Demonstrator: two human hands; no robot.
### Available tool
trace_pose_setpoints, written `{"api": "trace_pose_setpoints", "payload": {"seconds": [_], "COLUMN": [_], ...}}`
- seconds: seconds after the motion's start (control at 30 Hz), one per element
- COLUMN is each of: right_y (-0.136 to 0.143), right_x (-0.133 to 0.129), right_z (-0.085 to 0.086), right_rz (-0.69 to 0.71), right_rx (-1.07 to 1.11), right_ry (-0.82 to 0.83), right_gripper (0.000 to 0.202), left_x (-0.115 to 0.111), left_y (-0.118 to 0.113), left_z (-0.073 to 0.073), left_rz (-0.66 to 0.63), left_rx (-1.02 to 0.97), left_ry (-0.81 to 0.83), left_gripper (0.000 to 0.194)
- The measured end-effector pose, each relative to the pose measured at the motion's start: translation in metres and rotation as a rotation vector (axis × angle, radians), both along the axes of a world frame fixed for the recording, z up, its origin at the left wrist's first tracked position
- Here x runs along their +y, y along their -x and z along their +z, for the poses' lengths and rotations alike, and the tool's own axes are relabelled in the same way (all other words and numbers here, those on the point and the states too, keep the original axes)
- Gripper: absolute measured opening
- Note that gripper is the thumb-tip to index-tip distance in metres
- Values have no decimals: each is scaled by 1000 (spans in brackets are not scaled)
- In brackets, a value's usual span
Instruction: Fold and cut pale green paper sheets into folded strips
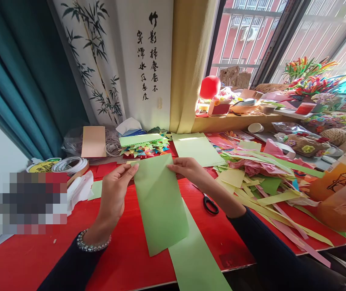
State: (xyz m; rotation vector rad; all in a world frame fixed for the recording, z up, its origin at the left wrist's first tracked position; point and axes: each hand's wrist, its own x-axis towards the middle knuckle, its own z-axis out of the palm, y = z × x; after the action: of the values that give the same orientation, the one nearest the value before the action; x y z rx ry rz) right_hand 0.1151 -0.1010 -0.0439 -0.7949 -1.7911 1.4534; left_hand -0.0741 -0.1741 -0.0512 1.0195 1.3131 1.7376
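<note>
A green paper sheet (160,210) is held up above the red table (115,258). My left hand (116,188) pinches its upper left corner between thumb and fingers. At its upper right corner, my right hand (187,169) grips the same sheet, fingers closed. Another long green sheet (198,258) lies beneath and to the right, running past the table's front edge. Scissors with a black handle (210,205) rest below my right forearm, their blades partly hidden.
Paper strips (282,198) are heaped on the right, beside orange drink containers (338,173). A pale green sheet (198,149), folded pieces (145,147) and a cardboard piece (93,141) lie at the back. White tape rolls (70,165) sit at the left.
</note>
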Motion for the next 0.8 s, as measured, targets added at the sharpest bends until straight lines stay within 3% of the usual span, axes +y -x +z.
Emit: {"api": "trace_pose_setpoints", "payload": {"seconds": [0.17, 0.33, 0.53, 0.63, 0.8], "right_y": [1, 2, 12, 17, 19], "right_x": [17, 22, 16, 14, 11], "right_z": [24, 47, 31, 22, 17], "right_rz": [-151, -119, 10, 1, -67], "right_rx": [-31, -156, -141, -69, -47], "right_ry": [-170, -201, -230, -222, -233], "right_gripper": [30, 40, 41, 41, 41], "left_x": [-2, -3, -3, -3, -2], "left_y": [0, 2, 3, 2, 1], "left_z": [0, 2, 4, 4, 3], "left_rz": [-8, 14, 11, -60, -48], "left_rx": [14, 10, 13, -12, -23], "left_ry": [4, -24, -29, 9, 14], "left_gripper": [25, 22, 27, 29, 36]}}
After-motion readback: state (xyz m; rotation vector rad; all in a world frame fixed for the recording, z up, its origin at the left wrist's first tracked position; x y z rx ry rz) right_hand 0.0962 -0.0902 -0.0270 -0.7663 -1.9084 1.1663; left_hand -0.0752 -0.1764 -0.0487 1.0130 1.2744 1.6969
